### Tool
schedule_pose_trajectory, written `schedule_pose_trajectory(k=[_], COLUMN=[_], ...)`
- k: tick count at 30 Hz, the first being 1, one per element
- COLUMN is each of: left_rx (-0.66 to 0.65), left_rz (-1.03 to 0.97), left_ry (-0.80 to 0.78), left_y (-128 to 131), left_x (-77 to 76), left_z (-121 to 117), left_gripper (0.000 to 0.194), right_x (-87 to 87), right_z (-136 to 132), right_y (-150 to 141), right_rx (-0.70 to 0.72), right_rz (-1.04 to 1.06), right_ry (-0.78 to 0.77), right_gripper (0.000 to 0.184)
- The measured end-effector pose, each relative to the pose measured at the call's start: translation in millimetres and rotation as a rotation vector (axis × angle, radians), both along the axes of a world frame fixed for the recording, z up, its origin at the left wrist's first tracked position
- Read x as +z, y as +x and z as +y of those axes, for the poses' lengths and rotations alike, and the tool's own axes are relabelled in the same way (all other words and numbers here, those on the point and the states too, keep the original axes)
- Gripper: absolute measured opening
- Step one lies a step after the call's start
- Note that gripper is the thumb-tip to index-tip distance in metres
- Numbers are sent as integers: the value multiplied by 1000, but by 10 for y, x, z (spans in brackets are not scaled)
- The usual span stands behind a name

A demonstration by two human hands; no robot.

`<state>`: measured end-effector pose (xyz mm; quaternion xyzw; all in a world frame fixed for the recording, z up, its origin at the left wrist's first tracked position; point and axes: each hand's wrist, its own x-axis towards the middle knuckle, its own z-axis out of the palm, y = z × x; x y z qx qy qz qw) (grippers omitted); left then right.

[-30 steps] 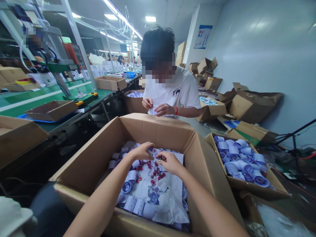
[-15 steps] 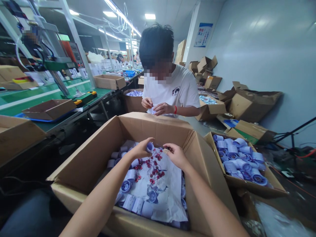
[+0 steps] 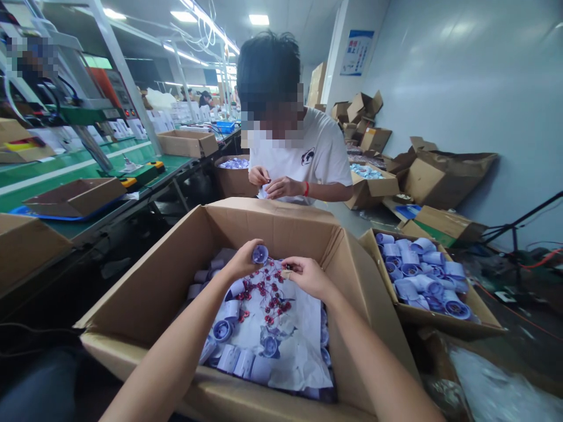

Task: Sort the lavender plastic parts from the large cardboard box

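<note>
My left hand [image 3: 241, 261] grips a pale lavender plastic cup-shaped housing [image 3: 260, 254], its open end turned towards me. Close by on the right, the fingers of my right hand [image 3: 308, 276] pinch a small dark part [image 3: 288, 267], too small to make out fully; one finger wears a beige wrap. Beneath both hands, several small red parts with thin wires [image 3: 273, 303] lie on a white sheet [image 3: 294, 346]. More lavender housings [image 3: 229, 358] are packed around and under that sheet inside a large cardboard box [image 3: 145, 293].
Across the box, a co-worker [image 3: 303, 152] holds a white piece in both hands. To the right stands a carton of lavender housings [image 3: 413, 269]. A green conveyor bench [image 3: 176, 167] with a press runs along the left; a tripod [image 3: 514, 234] is at far right.
The housing in my left hand has tipped so its open end faces me, and my fingers have closed round it. My right hand still pinches near it. The view has shifted slightly.
</note>
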<state>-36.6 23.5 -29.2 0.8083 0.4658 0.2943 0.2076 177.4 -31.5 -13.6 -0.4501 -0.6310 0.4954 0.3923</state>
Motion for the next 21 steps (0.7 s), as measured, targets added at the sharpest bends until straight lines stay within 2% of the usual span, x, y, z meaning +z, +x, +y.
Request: schedule_pose_trajectory(k=[4,8,17,21], left_rx=[-28,-63,-167,-168], left_rz=[-18,57,-8,32], left_ry=[18,31,-168,-172], left_y=[20,51,130,131], left_x=[9,45,213,225], left_z=[-1,-11,-117,-117], left_gripper=[49,50,48,46], right_x=[8,42,142,137], right_z=[-8,-27,-73,-70], right_y=[-5,-21,-44,-41], right_rx=[16,9,-22,-19], right_rz=[-10,-52,-250,-277], right_ry=[18,53,116,109], right_gripper=[24,24,23,22])
